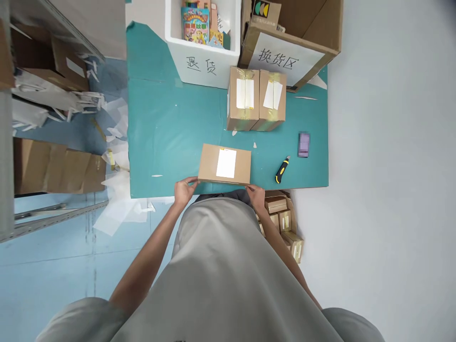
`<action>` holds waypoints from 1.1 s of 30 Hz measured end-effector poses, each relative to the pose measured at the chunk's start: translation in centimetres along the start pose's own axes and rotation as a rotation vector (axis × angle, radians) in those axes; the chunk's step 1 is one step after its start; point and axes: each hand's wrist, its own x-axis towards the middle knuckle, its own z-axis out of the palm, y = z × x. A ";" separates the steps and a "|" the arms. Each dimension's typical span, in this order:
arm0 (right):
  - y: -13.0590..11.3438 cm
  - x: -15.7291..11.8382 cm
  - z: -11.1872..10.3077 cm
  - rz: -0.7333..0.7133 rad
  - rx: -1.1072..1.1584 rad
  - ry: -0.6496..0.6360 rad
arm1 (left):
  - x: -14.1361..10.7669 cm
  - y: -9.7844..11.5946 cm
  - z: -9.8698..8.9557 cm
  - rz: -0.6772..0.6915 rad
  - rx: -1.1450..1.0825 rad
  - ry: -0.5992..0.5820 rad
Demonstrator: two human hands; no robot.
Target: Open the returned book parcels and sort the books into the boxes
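The teal desk (160,128) is the largest thing here, and I put the middle of my clock on the labelled box (240,164), which rests near its front edge. The open carton (317,23) stands toward one o'clock, the white tub (203,71) between eleven and twelve. Smaller are the two taped cartons (257,99), side by side at one o'clock. The labelled box itself is of thin brown cardboard; I judge it rather light and quite stiff, but its flat faces may bend inward if pressed strongly. Its content is hidden, so I cannot tell if it is fragile. The two short sides, at three and nine o'clock, should give the safest hold. The left hand (183,191), at eight o'clock, and the right hand (256,196), at four, touch the near corners with fingers partly curled; whether the grip of each is really pinching, I cannot tell. The white label (226,163) on top is probably more slippery than cardboard. Smallest is the cutter knife (282,170), at three o'clock.
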 end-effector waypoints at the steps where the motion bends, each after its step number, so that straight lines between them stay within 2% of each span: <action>1: -0.1 -0.1 -0.1 0.001 0.011 0.003 | 0.0 0.1 -0.1 0.000 -0.003 0.001; 4: -0.8 0.4 -1.0 -0.020 0.061 0.025 | 0.3 1.0 -0.9 0.051 -0.023 -0.011; 10: -3.2 2.9 -4.0 -0.066 0.166 0.094 | 1.5 4.7 -3.1 0.151 -0.004 0.013; 16: -3.9 4.7 -4.2 -0.031 0.183 0.065 | 3.3 6.7 -4.0 0.103 0.135 -0.059; 19: -3.6 7.1 -4.7 -0.042 0.204 0.018 | 5.2 8.3 -3.8 0.158 0.201 -0.026; 21: -3.5 10.1 -5.8 -0.040 0.231 0.070 | 7.3 10.0 -3.2 0.255 0.197 0.030; 23: -3.4 14.0 -7.4 0.007 0.277 0.194 | 10.0 12.3 -2.2 0.344 0.164 0.064; 25: -3.6 18.2 -9.0 0.078 0.334 0.304 | 13.3 14.7 -0.6 0.389 0.125 0.060; 27: -4.1 22.2 -10.4 0.127 0.404 0.361 | 16.6 16.9 1.1 0.393 0.079 0.024; 30: -5.1 26.6 -11.4 0.156 0.546 0.335 | 20.7 19.2 3.7 0.334 -0.009 -0.059; 33: -5.6 28.5 -11.2 0.159 0.645 0.243 | 22.9 20.0 5.6 0.269 -0.102 -0.136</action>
